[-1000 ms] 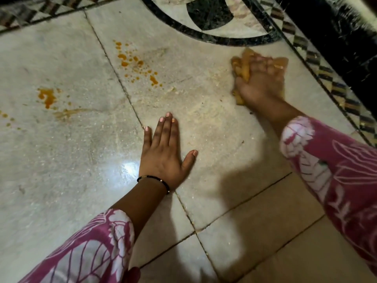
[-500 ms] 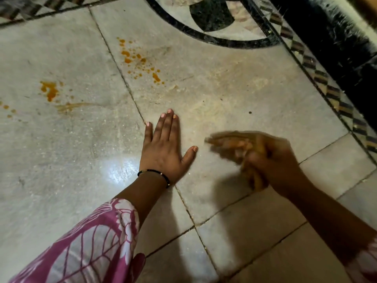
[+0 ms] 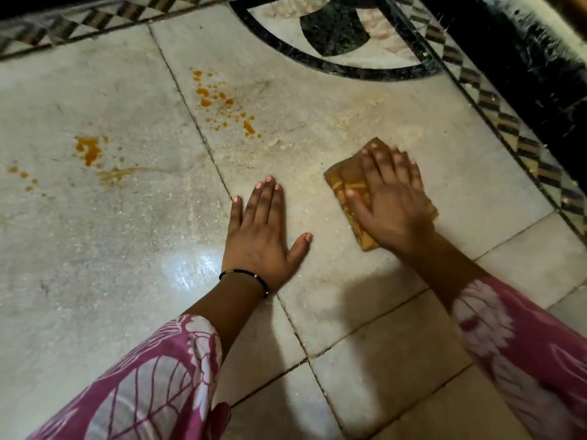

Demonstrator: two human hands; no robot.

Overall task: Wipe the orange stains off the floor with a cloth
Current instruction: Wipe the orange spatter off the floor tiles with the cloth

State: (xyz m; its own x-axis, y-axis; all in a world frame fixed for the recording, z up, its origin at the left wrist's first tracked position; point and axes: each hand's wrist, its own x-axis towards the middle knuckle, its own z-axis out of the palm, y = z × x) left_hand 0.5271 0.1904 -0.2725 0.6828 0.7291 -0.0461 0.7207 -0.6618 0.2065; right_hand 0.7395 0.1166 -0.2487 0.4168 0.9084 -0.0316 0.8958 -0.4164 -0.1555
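Floor: pale marble tiles [image 3: 317,100] with dark joints, a black inlaid curve at the top of the frame and a patterned border down the right edge.
Change: the right hand [image 3: 392,201] is back flat on the floor right of centre after a blurred sweep half a second ago; a second ago it was up near the black curve.
Right fingers: spread flat, pressing the orange cloth [image 3: 344,182] to the tile, not gripping it.
Left hand: the left hand [image 3: 263,239] has not moved, palm down, fingers splayed, holding nothing.
Stains: orange stains [image 3: 222,103] upper centre and an orange blotch [image 3: 89,149] at left remain untouched.
Meaning: strokes are probably only spreading the pale film, short of the stains.
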